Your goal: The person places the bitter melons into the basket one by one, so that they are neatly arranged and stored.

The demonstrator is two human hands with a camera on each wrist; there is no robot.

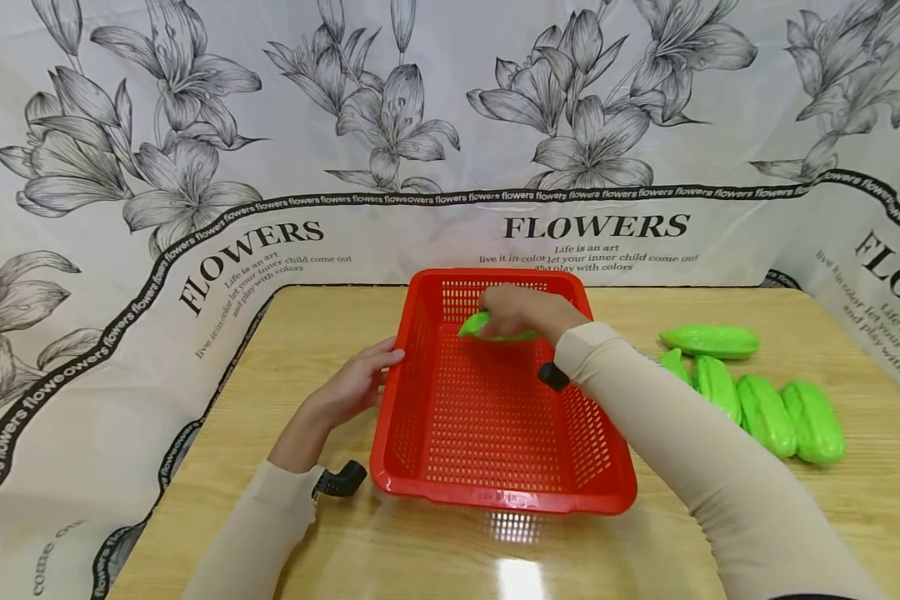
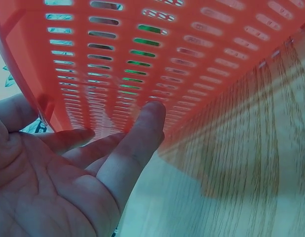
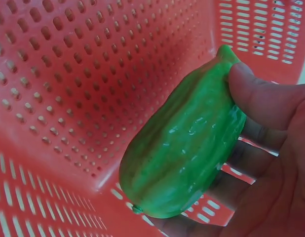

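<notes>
Right sleeve [image 1: 690,450] nearest; green gourd [image 3: 182,143] between right thumb [image 3: 263,98], fingers [image 3: 248,159]

There are six bumpy green things [image 1: 716,389] (five outside and one inside), one red basket [image 1: 506,499], one table [image 1: 322,333], one left hand [image 1: 356,383], one right hand [image 1: 508,312] and two sleeves [image 1: 682,450].

A glossy, ridged green vegetable [image 3: 184,143] is being held crosswise by the right hand [image 1: 512,308] inside the far half of the red basket [image 1: 487,417]. The slotted basket is being gripped at its left rim by the left hand [image 1: 354,382].
</notes>
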